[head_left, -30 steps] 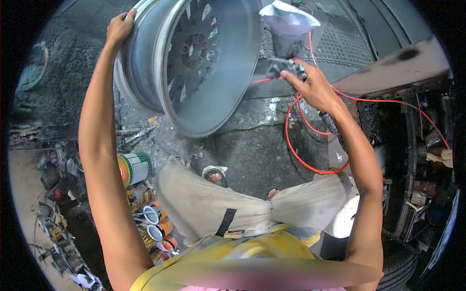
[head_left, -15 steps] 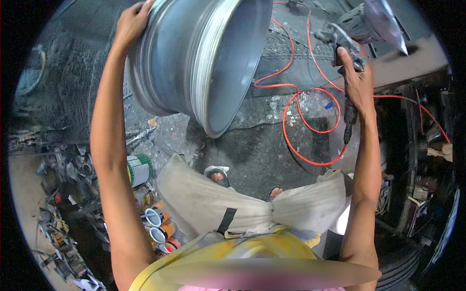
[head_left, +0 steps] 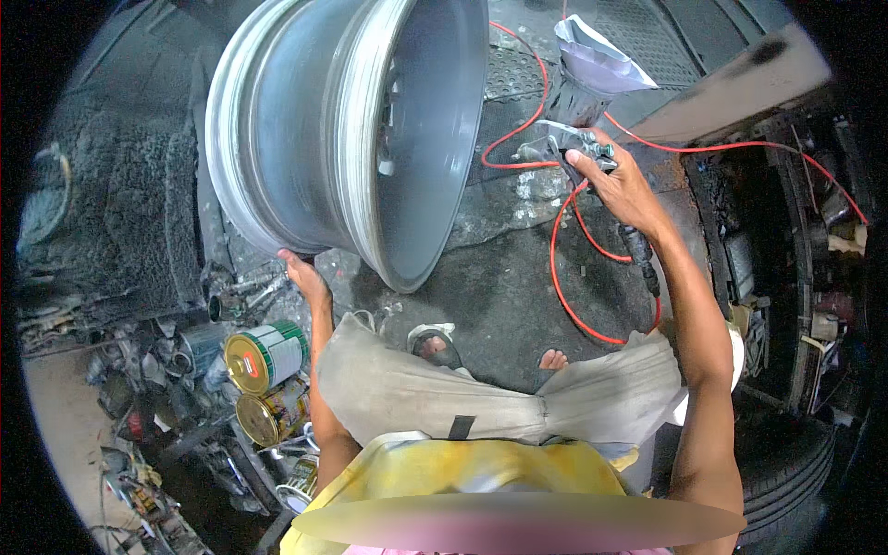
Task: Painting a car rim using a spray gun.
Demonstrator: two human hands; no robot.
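A large silver-grey wheel rim [head_left: 305,139] fills the upper left, tilted with its open side to the right. At its lower left edge is my left hand [head_left: 308,279], fingers against the metal; part of the grip is hidden behind the edge. My right hand [head_left: 615,180] is closed around a spray gun [head_left: 572,143], its nozzle pointing left toward the rim with a gap between. On top of the gun is a dark cup [head_left: 581,97] with a pale, crumpled paper or film liner [head_left: 601,63] sticking out. A red air hose [head_left: 558,259] joins the gun's wrapped lower end.
Paint cans, including a green-and-white one [head_left: 277,351] and a yellow-lidded one [head_left: 261,421], stand at my left among clutter. A tyre [head_left: 772,490] lies at lower right near shelving [head_left: 795,277]. The hose loops over the stained floor [head_left: 490,305].
My left hand has gone from the rim's upper left edge down to its lower edge. My right hand has brought the spray gun left and nearer to me.
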